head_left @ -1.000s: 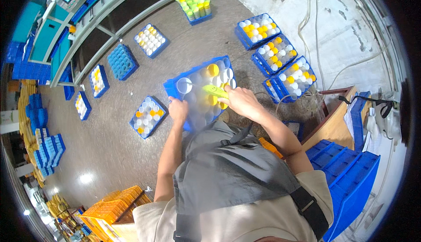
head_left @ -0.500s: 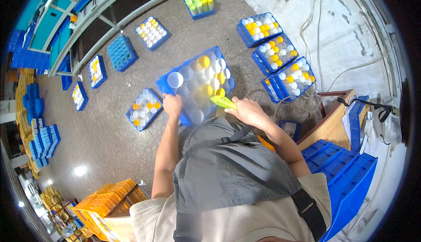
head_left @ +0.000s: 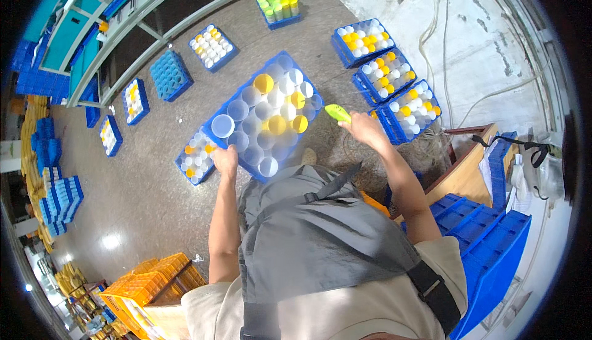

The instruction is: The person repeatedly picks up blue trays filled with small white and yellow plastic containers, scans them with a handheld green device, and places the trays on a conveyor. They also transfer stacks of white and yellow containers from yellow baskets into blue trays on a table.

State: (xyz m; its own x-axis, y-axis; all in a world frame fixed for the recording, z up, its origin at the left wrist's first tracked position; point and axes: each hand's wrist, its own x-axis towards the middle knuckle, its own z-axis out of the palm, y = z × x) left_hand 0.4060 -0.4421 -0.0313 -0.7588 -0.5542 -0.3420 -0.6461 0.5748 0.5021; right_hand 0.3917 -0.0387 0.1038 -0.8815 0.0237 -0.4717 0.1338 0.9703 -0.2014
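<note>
A blue crate (head_left: 213, 140) is held up in front of me, tilted. Upright in it stand several round tubes, white, clear and yellow (head_left: 263, 83). At its near left corner my left hand (head_left: 226, 160) grips the rim with the thumb on top. My right hand (head_left: 365, 129) is closed around a lime-green elongated thing (head_left: 337, 113); its exact kind does not show. That thing's tip points left, close to the crate's right side. Whatever supports the crate from below is hidden.
Under the crate's left side, a smaller-looking tube crate (head_left: 196, 170) stands on the floor. More filled crates (head_left: 364, 38) line the right wall, beside cables. Several others stand ahead and left. Blue bins (head_left: 481, 241) are at my right, orange crates (head_left: 154, 278) at my left.
The held crate has shifted left, partly over the crate on the floor, with my left hand moving along. My right hand has moved right and up with the lime-green thing, away from the tubes.
</note>
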